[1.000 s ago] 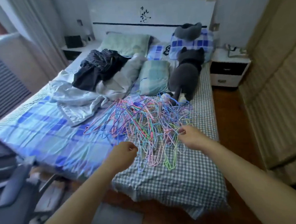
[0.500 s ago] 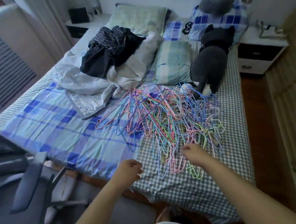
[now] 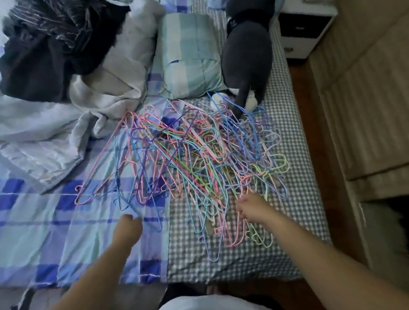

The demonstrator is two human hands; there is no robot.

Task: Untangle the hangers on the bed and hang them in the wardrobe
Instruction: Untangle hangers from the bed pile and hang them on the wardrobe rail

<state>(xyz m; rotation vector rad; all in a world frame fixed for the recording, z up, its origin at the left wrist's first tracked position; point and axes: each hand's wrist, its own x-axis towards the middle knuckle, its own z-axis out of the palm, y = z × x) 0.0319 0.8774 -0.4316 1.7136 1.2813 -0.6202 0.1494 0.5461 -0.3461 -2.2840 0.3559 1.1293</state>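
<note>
The tangled pile of thin coloured wire hangers (image 3: 194, 165) lies on the checked bed (image 3: 294, 149). The right hand (image 3: 252, 207) touches its near edge with curled fingers; whether they pinch a wire, I cannot tell. The left hand (image 3: 129, 227) is a fist just left, its fingers hidden.

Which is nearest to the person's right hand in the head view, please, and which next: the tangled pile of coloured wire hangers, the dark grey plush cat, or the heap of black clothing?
1. Tangled pile of coloured wire hangers, touching the right hand.
2. Dark grey plush cat, beyond the pile.
3. Heap of black clothing, far upper left.

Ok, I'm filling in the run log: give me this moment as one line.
stage: reaching | hangers: tangled on bed | left hand: beside pile | right hand: at pile edge
</note>
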